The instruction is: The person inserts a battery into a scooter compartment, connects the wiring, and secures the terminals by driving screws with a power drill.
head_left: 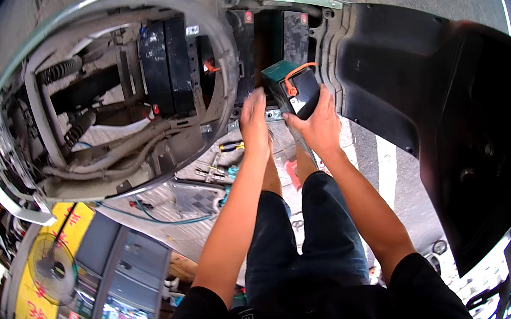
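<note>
My right hand point(321, 123) grips the lower right side of a dark green and black battery point(298, 90) with an orange cable on top, which is tilted at the scooter's battery compartment. My left hand point(253, 118), slightly blurred, has its fingers stretched upward beside the battery's left side; whether they touch it is unclear. Inside the compartment a black battery point(295, 33) stands at the right of a dark gap, and another point(245, 49) at its left. The scooter's bare frame point(103, 165) extends to the left, with further black batteries point(164, 62) inside.
A black body panel point(467, 120) fills the right. Below lie tools point(231, 146), hoses and a checkered plate point(196, 198) on paving, around my legs point(327, 227). At lower left are a fan point(52, 270), a yellow sign and a glass display case point(124, 284).
</note>
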Motion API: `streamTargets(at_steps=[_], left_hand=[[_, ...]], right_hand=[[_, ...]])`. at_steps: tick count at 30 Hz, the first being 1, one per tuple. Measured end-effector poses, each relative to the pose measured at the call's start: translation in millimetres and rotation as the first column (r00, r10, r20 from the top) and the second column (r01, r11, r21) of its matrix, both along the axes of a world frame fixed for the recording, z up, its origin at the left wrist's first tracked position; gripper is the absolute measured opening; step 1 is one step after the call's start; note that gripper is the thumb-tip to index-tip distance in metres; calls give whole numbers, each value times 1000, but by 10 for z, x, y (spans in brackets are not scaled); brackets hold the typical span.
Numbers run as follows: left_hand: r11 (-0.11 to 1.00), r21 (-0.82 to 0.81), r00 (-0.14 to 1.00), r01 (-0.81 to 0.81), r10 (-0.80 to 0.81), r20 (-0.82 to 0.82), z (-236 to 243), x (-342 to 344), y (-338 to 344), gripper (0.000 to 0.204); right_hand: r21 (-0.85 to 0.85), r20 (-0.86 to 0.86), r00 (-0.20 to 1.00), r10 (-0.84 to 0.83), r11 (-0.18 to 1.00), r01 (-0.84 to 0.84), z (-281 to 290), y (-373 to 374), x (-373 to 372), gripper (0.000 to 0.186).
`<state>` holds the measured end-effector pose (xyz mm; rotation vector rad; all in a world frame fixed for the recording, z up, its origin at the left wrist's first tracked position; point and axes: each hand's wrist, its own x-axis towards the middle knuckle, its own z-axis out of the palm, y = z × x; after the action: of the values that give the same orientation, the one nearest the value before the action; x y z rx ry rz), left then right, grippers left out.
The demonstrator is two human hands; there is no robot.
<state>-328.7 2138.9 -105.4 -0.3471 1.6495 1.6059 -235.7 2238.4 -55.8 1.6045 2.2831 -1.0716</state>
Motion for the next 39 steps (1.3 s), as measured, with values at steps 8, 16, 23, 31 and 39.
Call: streamTargets(at_steps=[8,16,23,31,39], left_hand=[[772,-50,310,-634,312,898,-523,1862,-719,55],[538,-67,62,-840,219,974,-244,2020,-141,80],[577,-66,73,-814,215,974,-247,1959,-133,85],[608,-125,-2,-784,198,980,-139,1772,-77,76],[624,-85,106,-777,263,959,-20,1725,-62,82]], right_hand=[[24,-74,991,115,993,-114,7,80,-213,106],[-139,-28,983,180,973,-182,41,471,-391,98],[157,-179,940,290,952,-263,307,989,-698,35],[-513,279,326,903,427,-745,-258,1041,-1406,85],[-648,259,285,923,385,-657,-187,945,-1402,79]])
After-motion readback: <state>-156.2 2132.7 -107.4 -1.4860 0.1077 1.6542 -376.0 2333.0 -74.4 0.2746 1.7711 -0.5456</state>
